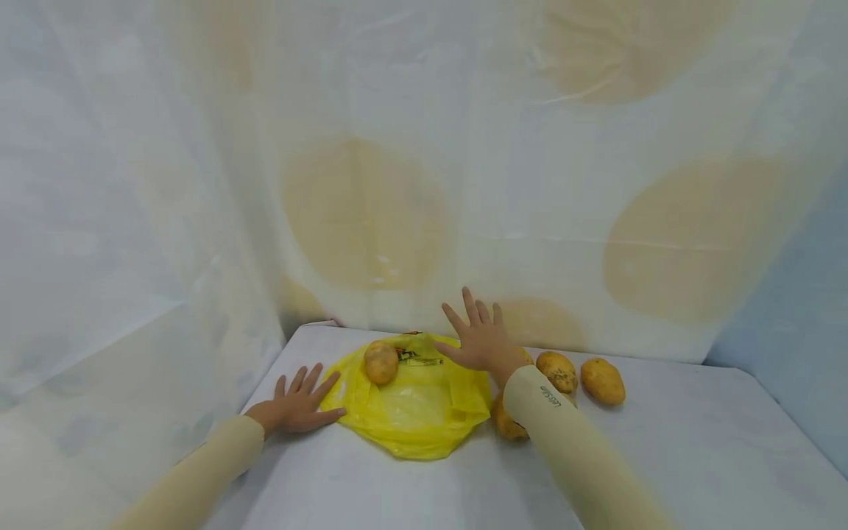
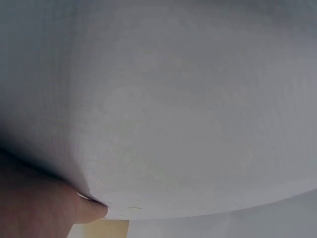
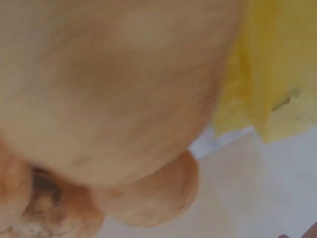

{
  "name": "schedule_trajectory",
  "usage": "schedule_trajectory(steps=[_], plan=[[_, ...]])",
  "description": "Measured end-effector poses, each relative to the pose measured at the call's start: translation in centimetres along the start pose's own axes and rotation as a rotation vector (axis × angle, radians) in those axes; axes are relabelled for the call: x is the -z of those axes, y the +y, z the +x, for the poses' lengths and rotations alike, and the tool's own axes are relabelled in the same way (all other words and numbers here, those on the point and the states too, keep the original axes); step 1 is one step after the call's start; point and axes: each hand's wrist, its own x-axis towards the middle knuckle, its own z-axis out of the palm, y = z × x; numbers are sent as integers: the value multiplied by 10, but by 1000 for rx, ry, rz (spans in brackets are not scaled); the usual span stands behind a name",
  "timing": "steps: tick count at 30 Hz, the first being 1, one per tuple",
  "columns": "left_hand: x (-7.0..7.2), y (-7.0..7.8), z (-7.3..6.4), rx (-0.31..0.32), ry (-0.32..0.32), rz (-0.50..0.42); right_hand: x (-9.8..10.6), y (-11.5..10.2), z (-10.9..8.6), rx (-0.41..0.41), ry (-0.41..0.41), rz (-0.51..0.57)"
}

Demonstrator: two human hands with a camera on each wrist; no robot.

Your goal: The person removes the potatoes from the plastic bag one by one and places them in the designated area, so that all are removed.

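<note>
A yellow plastic bag (image 1: 414, 434) lies spread on the table, and one potato (image 1: 380, 362) sits on its back left part. My left hand (image 1: 296, 405) rests with spread fingers at the bag's left edge, fingertips right at the plastic. Its thumb side (image 2: 44, 210) shows at the lower left of the left wrist view. My right hand (image 1: 478, 338), fingers spread and holding nothing, is over the bag's back right edge. Beside and beneath that wrist are several potatoes (image 1: 509, 421), some partly hidden by the sleeve. One potato (image 3: 114, 89) looms large in the right wrist view.
The white table (image 1: 695, 442) runs up to a spotted cloth backdrop (image 1: 530, 184). A cloth wall (image 1: 119, 258) stands at the left. Two potatoes, one at the outer right (image 1: 603, 381) and one closer to the sleeve (image 1: 556, 372), lie right of my right arm.
</note>
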Motion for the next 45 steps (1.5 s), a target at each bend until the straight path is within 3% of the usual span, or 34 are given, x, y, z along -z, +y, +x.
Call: schedule_trajectory(steps=[10, 19, 27, 34, 39, 45], plan=[[-1, -4, -5, 2, 15, -6, -18, -47, 29, -62, -32, 15], [-4, -5, -8, 5, 22, -16, -28, -101, 37, 45, -59, 67], [-4, 0, 5, 5, 1, 26, -40, -112, 35, 106, -167, 74], [-11, -7, 14, 23, -2, 17, -60, -121, 35, 141, -236, 186], [-11, -7, 12, 20, 7, 8, -59, -125, 34, 124, -255, 235], [-1, -3, 4, 3, -8, 1, -57, -130, 36, 184, -259, 235]])
